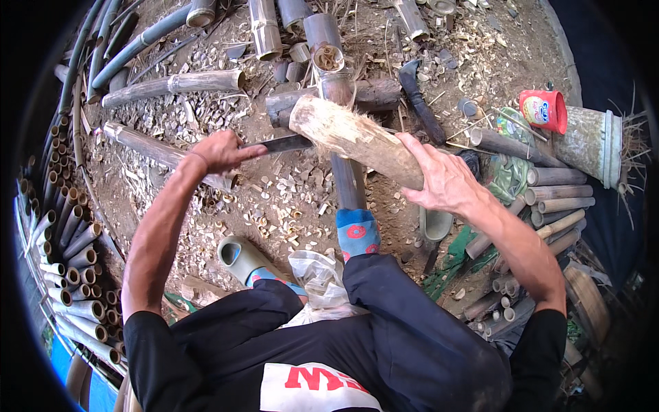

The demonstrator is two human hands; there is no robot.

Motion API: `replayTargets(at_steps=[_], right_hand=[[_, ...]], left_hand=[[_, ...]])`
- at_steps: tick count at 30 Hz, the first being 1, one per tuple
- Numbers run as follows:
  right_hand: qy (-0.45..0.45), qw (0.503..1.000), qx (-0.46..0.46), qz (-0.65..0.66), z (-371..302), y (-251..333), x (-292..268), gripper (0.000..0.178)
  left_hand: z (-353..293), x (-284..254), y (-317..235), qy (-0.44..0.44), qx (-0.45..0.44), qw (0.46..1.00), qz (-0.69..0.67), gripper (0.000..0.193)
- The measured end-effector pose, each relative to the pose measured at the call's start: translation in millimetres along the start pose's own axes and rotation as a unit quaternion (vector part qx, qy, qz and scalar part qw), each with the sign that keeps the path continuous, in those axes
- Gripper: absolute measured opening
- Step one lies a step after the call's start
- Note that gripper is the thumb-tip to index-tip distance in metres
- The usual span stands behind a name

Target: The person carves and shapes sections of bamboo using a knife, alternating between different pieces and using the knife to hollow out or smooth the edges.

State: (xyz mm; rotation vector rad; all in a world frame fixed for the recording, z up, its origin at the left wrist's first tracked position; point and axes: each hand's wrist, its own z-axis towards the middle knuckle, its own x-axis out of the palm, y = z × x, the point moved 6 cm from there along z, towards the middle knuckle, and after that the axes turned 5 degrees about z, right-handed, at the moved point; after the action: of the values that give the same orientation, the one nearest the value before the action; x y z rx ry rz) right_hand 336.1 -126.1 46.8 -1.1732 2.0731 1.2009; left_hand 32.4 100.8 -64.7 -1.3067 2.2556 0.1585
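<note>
My left hand [225, 151] is closed round a knife [287, 143], its handle hidden in the fist and a finger or thumb lying toward the dark blade. The blade's far end meets or passes behind a thick wooden block [353, 137], pale and frayed at its upper left end; whether they touch I cannot tell. My right hand [443, 175] grips the block's lower right end, holding it tilted over a bamboo pole [348, 180]. That pole runs away from my socked foot [357, 232] and crosses a dark log [381, 95] lying on the ground.
Wood chips [295, 196] cover the dirt. Cut bamboo lengths [175, 84] lie at the far left, with stacked bamboo [79, 275] at the left edge and more pieces [559, 192] at right. A red container [542, 110] stands by a weathered bucket [590, 141]. A clear plastic bag [319, 278] lies between my legs.
</note>
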Motion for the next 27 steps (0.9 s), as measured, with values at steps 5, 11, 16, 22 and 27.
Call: replayTargets(at_steps=[5,11,16,22,27], right_hand=[[-0.207,0.97,-0.042,0.118,-7.6,1.9,-51.0,0.094],[-0.272,0.93,-0.081,0.234,-7.7,1.4,-72.1,0.093],[-0.214,0.946,-0.227,0.087,-13.9,15.7,-43.9,0.094],[-0.129,0.855,-0.463,-0.197,-9.8,17.9,-2.2,0.067],[-0.066,0.937,-0.25,-0.233,-11.6,8.6,-6.1,0.084]], left_hand=[[-51.0,25.4,-20.2,-0.279,0.074,0.956,0.046,0.042],[-93.4,55.4,-38.8,-0.373,0.097,0.921,0.055,0.029],[-71.8,55.0,-33.2,-0.31,0.081,0.945,0.058,0.028],[-51.9,56.0,-23.0,-0.28,0.074,0.954,0.076,0.03],[-45.7,46.3,-21.3,-0.278,0.085,0.957,-0.005,0.039]])
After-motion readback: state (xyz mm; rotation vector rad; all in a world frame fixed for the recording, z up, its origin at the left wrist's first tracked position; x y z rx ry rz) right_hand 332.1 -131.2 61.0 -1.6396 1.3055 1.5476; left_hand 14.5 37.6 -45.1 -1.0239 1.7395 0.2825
